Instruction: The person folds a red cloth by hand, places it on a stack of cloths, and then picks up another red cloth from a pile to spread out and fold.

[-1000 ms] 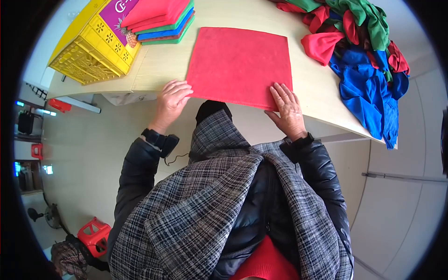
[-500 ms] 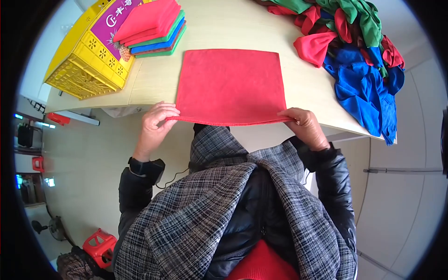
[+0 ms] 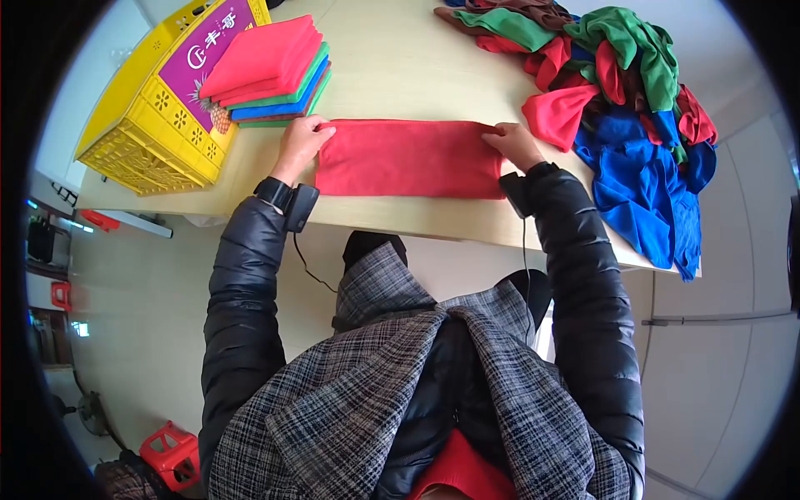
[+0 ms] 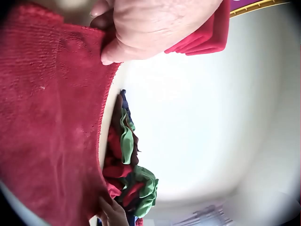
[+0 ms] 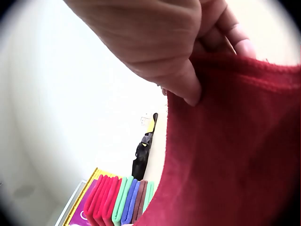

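Observation:
A red towel (image 3: 408, 162) lies on the table in front of me, doubled over into a wide, low rectangle. My left hand (image 3: 302, 146) pinches its far left corner between thumb and fingers. At the far right corner, my right hand (image 3: 517, 146) pinches the cloth in the same way. The left wrist view shows the thumb on the stitched edge of the red cloth (image 4: 51, 108). In the right wrist view the thumb presses on the cloth (image 5: 225, 141), with the other fingers behind its edge.
Folded red, green, blue and brown towels (image 3: 267, 58) are stacked at the left, beside a yellow crate (image 3: 142, 133) with a purple panel. A loose heap of crumpled cloths (image 3: 633, 158) lies at the right, hanging over the table's edge. A red stool (image 3: 171, 454) stands on the floor.
The towel lay flat as a larger sheet; both hands gripped its near edge and carried it away from me, folding it over. Both hands are now at the far edge.

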{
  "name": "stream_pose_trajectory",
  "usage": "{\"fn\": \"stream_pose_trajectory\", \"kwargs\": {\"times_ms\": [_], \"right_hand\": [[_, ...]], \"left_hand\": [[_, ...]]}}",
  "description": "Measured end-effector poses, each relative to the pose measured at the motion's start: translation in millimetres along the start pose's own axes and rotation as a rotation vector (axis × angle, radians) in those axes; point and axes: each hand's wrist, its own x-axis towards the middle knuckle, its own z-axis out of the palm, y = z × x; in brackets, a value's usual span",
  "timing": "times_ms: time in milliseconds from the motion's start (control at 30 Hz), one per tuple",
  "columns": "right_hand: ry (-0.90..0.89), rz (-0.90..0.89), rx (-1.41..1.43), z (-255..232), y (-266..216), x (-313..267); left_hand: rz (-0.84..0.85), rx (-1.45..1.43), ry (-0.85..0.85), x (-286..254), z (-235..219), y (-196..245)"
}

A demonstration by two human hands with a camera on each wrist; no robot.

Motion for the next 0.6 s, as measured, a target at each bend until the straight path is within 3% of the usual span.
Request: {"fn": "stream_pose_trajectory", "kwargs": {"times_ms": [167,267,333,433,600], "right_hand": [[0.101,-0.062,-0.016,16,16,6],[0.024,0.123,0.083,9,10,-1],[0.002,0.152,0.167,5,7,-13],[-0.041,0.216,0.342,2,-1,-43],[0.016,0.215,0.423,10,-3,-89]], "left_hand": [[-0.026,0.137,0.047,6,8,-12],[-0.045,0.155,0.068,7,10,-10],[-0.053,0.163,0.084,5,7,-8],[-0.080,-0.064,-0.057,-1,2,-17],[-0.148,-0.119,-0.152,-51,-11,17]]}}
